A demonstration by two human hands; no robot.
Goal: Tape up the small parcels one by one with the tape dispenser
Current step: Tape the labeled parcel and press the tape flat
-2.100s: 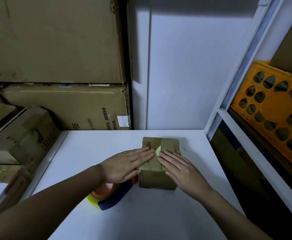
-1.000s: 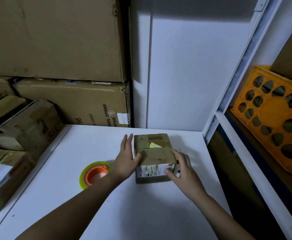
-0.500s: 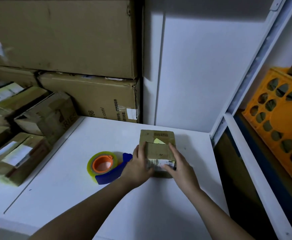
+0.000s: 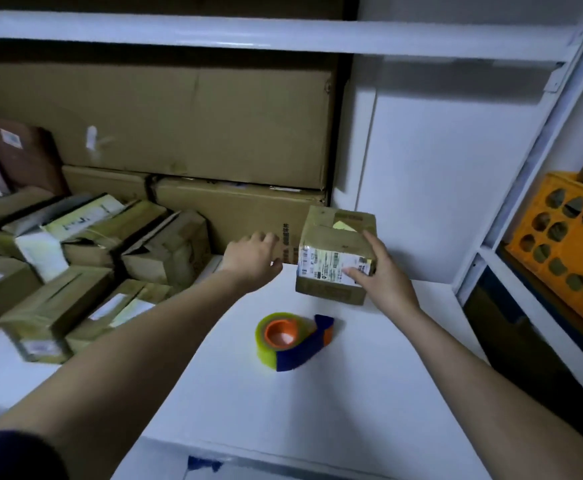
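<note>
Right hand [image 4: 385, 275] around labelled parcel [image 4: 335, 251], left hand [image 4: 252, 259] beside it, tape dispenser [image 4: 291, 337] nearer.

The parcel [image 4: 335, 251] in the right hand [image 4: 383, 275] carries a white barcode label, print too small to read. Left of it, the big carton [image 4: 241, 216] shows vertical Chinese print, illegible.

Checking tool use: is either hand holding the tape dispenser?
No, the tape dispenser lies alone on the table; only the right hand holds a parcel.
</note>
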